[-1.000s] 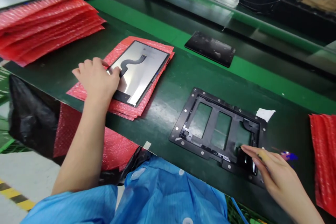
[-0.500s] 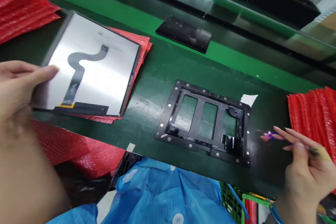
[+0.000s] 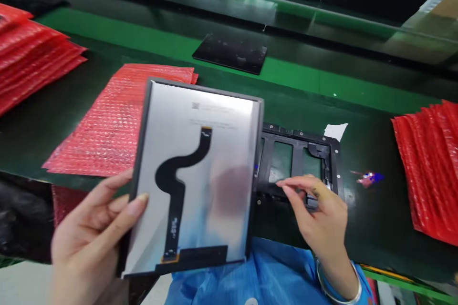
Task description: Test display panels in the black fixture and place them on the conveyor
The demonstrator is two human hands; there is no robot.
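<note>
My left hand [image 3: 95,231] grips the left edge of a tablet-sized LCD screen panel [image 3: 229,147], thumb on its silvery back. A curved black flex cable [image 3: 173,200] runs over that back, joined to a dark strip along the lower edge. The panel is raised and tilted toward me, covering the left part of a black fixture frame [image 3: 298,152] with rectangular openings and pale round dots. Over that frame's front side, my right hand [image 3: 318,209] is closed in a pinch, thumb against forefinger. Whatever lies between those fingertips is too small to make out.
Red bubble-wrap bags [image 3: 103,124] lie behind the panel, with a stack of red bags [image 3: 32,57] at far left and another stack [image 3: 429,167] at right. A dark flat plate [image 3: 231,52] rests farther back. Near the frame are a white paper scrap [image 3: 335,131] and a small shiny bit [image 3: 368,178].
My left hand has brought the screen panel rightward and nearer, off the red bags and partly over the frame. My right hand has moved left from beside the shiny bit to the frame.
</note>
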